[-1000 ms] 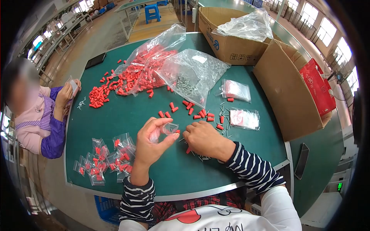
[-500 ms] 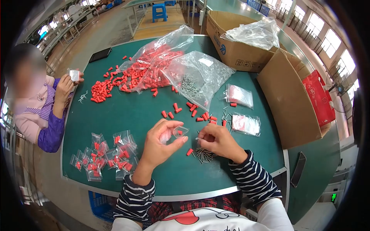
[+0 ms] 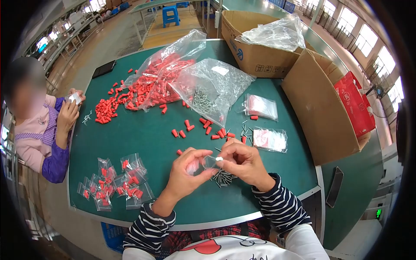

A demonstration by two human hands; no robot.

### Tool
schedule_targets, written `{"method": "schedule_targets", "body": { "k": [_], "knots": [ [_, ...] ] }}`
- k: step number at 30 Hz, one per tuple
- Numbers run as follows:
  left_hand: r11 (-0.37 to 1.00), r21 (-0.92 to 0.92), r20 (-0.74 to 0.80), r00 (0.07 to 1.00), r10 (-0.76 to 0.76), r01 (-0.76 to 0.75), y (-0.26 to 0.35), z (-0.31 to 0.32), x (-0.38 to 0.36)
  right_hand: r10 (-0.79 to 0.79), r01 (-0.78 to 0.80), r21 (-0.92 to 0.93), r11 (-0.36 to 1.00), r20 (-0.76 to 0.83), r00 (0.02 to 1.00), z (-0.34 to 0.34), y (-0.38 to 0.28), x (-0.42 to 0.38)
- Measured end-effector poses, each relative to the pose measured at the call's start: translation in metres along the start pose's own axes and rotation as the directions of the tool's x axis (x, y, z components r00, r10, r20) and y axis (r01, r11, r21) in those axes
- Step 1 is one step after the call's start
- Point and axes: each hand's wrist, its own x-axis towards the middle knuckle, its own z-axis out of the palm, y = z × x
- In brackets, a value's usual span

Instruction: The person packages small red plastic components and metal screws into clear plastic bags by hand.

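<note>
My left hand (image 3: 187,172) is closed on a small clear plastic bag (image 3: 209,162), held open toward the right. Something pinkish shows inside my left palm. My right hand (image 3: 243,164) pinches a small white piece (image 3: 219,159) at the mouth of the bag. Beneath my hands lies a pile of metal screws (image 3: 223,178). Loose red caps (image 3: 208,123) are scattered just beyond, with more screws (image 3: 246,129) beside them. Filled small bags with red caps (image 3: 103,188) lie at the left front of the green table (image 3: 151,134).
Large bags of red caps (image 3: 151,82) and screws (image 3: 202,102) lie at the back. Flat bag stacks (image 3: 261,107) sit right, near cardboard boxes (image 3: 318,108). A phone (image 3: 104,69) is at the back left. A person (image 3: 47,125) works at the left edge.
My right hand has moved left and up to the bag in my left hand, bringing the white piece to its mouth. The view has shifted slightly.
</note>
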Motion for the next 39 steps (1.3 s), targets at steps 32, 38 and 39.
{"method": "schedule_targets", "body": {
  "k": [32,38,39],
  "knots": [
    [0.976,-0.206,-0.074,0.995,0.06,-0.075,0.007,-0.004,0.001,-0.029,0.258,-0.825,0.502,0.283,0.959,-0.009,0.01,-0.006],
    [0.561,-0.803,0.025,0.951,-0.308,0.202,-0.006,-0.02,-0.004,-0.009,0.297,-0.85,0.434,0.326,0.945,-0.006,0.008,-0.005],
    [0.529,-0.824,0.034,0.95,-0.311,0.202,-0.007,-0.02,-0.004,-0.014,0.297,-0.846,0.443,0.325,0.946,-0.006,0.008,-0.005]
  ]
}}
